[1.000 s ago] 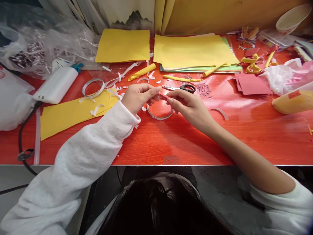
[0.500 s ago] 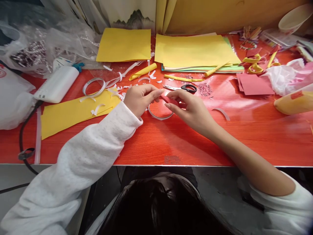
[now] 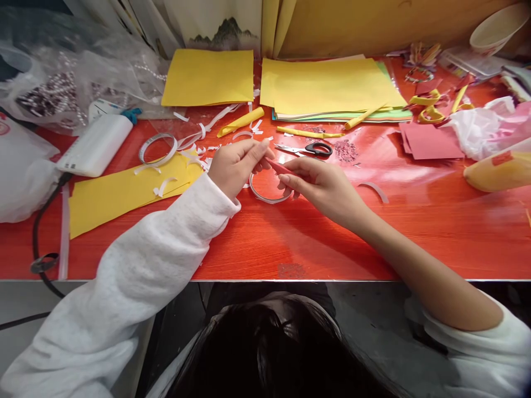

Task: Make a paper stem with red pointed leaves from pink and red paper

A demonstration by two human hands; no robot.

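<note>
A small piece of red paper (image 3: 277, 166), narrow and seemingly rolled or folded, is stretched between my two hands. My left hand (image 3: 239, 167) pinches its left end between thumb and forefinger. The other end is gripped by my right hand (image 3: 321, 185), its fingers partly hiding the paper. Just below them a ring of tape (image 3: 270, 200) lies on the red table (image 3: 249, 243). Black-handled scissors (image 3: 318, 148) rest behind my right hand with the blades pointing left. White paper scraps (image 3: 205, 163) are scattered behind and beside my left hand.
Yellow sheets (image 3: 209, 77) and a stack of coloured paper (image 3: 327, 85) lie at the back. Yellow strips (image 3: 112, 193) and a white power bank (image 3: 97, 145) are on the left. Red paper squares (image 3: 431, 142) and a yellow bottle-like object (image 3: 498, 168) sit on the right.
The red paper has turned slightly and looks narrower between my fingers. My left thumb has shifted a little up, and my right fingers curl lower beneath the paper.
</note>
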